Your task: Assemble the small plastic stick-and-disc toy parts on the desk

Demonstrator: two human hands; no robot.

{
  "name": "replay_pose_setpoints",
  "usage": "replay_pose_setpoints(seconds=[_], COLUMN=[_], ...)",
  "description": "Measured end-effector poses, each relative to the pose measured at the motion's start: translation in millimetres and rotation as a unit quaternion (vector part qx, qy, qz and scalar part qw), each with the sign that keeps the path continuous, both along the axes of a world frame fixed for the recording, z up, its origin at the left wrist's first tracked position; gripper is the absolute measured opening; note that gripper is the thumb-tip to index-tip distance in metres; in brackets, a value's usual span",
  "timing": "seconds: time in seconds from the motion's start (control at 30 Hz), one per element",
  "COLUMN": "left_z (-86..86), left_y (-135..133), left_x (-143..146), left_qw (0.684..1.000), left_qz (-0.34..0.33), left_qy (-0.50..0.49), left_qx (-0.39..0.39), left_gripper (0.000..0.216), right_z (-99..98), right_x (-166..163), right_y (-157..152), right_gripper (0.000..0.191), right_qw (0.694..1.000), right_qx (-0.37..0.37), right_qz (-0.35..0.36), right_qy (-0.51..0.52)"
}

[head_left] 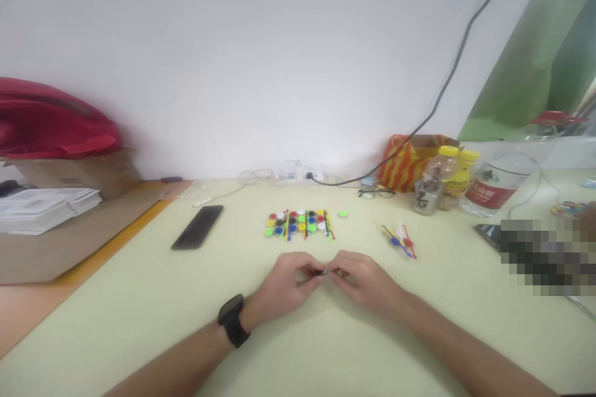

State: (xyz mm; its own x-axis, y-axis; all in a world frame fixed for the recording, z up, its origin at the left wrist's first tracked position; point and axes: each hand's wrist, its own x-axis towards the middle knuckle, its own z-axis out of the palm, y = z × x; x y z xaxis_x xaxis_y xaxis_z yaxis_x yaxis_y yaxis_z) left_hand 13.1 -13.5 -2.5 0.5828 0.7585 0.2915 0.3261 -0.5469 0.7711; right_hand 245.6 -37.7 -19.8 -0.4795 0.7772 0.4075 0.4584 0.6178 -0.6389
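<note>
Close together above the pale table point(298, 347), my left hand point(286, 285) and my right hand point(361, 279) both pinch a small black piece point(320, 272). Part of it is hidden by my fingers, and its thin end reaches towards my right fingertips. Beyond my hands lies a cluster of small round coloured discs point(293, 221) with thin coloured arrow-shaped sticks point(329, 226) among them. One green disc point(343, 214) sits apart, just right of the cluster. Farther right are a few loose pieces point(395, 240), with blue, red, yellow and white sticks.
A black phone point(198, 227) lies to the left, beyond it a stack of papers point(46, 208) on cardboard. At the back stand a power strip point(298, 172), glasses point(376, 192), a striped bag point(395, 164), bottles point(435, 180) and a large jug point(491, 189). A dark device point(488, 236) lies right.
</note>
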Motion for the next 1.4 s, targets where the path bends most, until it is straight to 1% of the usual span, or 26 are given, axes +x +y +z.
replay_pose_setpoints(seconds=[0.1, 0.23, 0.33, 0.43, 0.5, 0.57, 0.63, 0.73, 0.83, 0.87, 0.9, 0.93, 0.97, 1.0, 1.07, 1.1, 1.13, 1.2, 1.27, 1.4], left_z=[1.9, 1.6, 1.9, 2.2, 2.2, 2.3, 2.9, 4.1, 4.8, 4.9, 4.9, 4.8, 4.7, 4.5, 3.9, 3.5, 3.1, 2.4, 2.0, 3.2], left_y=[-1.0, -1.3, 0.6, 4.6, 7.1, 8.6, 9.1, 9.2, 9.3, 9.3, 9.3, 9.4, 9.4, 9.5, 9.7, 9.8, 9.8, 9.7, 9.0, 5.8], left_x=[0.6, 2.3, 1.5, -0.5, -0.9, -0.4, 0.6, 1.9, 2.2, 2.2, 2.2, 2.1, 2.0, 2.0, 2.0, 2.1, 2.2, 2.6, 3.2, 4.5], left_qw=[1.0, 0.996, 0.985, 0.967, 0.959, 0.952, 0.947, 0.945, 0.941, 0.94, 0.94, 0.94, 0.94, 0.939, 0.937, 0.935, 0.935, 0.936, 0.938, 0.94], left_qz=[-0.01, -0.015, -0.043, -0.055, -0.05, -0.041, -0.036, -0.033, -0.036, -0.035, -0.034, -0.031, -0.029, -0.026, -0.023, -0.023, -0.024, -0.027, -0.026, -0.024], left_qy=[-0.004, -0.045, -0.096, -0.131, -0.15, -0.174, -0.192, -0.204, -0.216, -0.216, -0.214, -0.212, -0.21, -0.211, -0.219, -0.224, -0.227, -0.226, -0.219, -0.202], left_qx=[-0.029, -0.073, -0.14, -0.21, -0.234, -0.247, -0.254, -0.255, -0.259, -0.26, -0.263, -0.266, -0.268, -0.27, -0.272, -0.272, -0.271, -0.269, -0.268, -0.273], left_gripper=[0.014, 0.017, 0.022, 0.027, 0.029, 0.03, 0.029, 0.026, 0.027, 0.027, 0.027, 0.027, 0.028, 0.028, 0.03, 0.03, 0.031, 0.03, 0.03, 0.031], right_z=[5.0, 12.2, 15.7, 15.5, 13.7, 12.3, 12.5, 14.5, 14.3, 13.5, 12.5, 11.5, 10.8, 10.6, 11.5, 12.7, 14.2, 17.7, 20.6, 21.5], right_x=[0.0, 1.7, 3.9, 6.4, 8.0, 9.2, 9.4, 6.7, 1.4, -0.1, -1.0, -1.3, -0.8, 0.1, 2.8, 3.9, 4.5, 3.8, 1.0, -6.1], right_y=[-2.0, -1.3, 3.0, 8.0, 9.8, 9.4, 7.0, 1.4, -2.6, -3.0, -2.8, -2.1, -1.1, 0.1, 2.4, 3.2, 3.6, 3.3, 2.0, -0.7], right_gripper=[0.013, 0.012, 0.012, 0.014, 0.014, 0.021, 0.03, 0.041, 0.058, 0.06, 0.056, 0.045, 0.033, 0.035, 0.06, 0.066, 0.068, 0.061, 0.048, 0.038], right_qw=[0.999, 0.996, 0.992, 0.991, 0.993, 0.994, 0.993, 0.988, 0.978, 0.974, 0.969, 0.966, 0.964, 0.961, 0.952, 0.946, 0.943, 0.941, 0.937, 0.937], right_qx=[-0.032, -0.086, -0.115, -0.113, -0.085, -0.051, -0.038, -0.067, -0.097, -0.103, -0.11, -0.124, -0.147, -0.177, -0.236, -0.253, -0.258, -0.248, -0.241, -0.234], right_qz=[-0.004, -0.002, 0.006, 0.007, -0.005, -0.029, -0.052, -0.059, -0.054, -0.056, -0.061, -0.062, -0.052, -0.031, 0.024, 0.045, 0.054, 0.035, 0.017, 0.02], right_qy=[0.014, 0.036, 0.059, 0.077, 0.087, 0.095, 0.102, 0.123, 0.177, 0.195, 0.211, 0.217, 0.215, 0.208, 0.196, 0.196, 0.202, 0.229, 0.253, 0.258])
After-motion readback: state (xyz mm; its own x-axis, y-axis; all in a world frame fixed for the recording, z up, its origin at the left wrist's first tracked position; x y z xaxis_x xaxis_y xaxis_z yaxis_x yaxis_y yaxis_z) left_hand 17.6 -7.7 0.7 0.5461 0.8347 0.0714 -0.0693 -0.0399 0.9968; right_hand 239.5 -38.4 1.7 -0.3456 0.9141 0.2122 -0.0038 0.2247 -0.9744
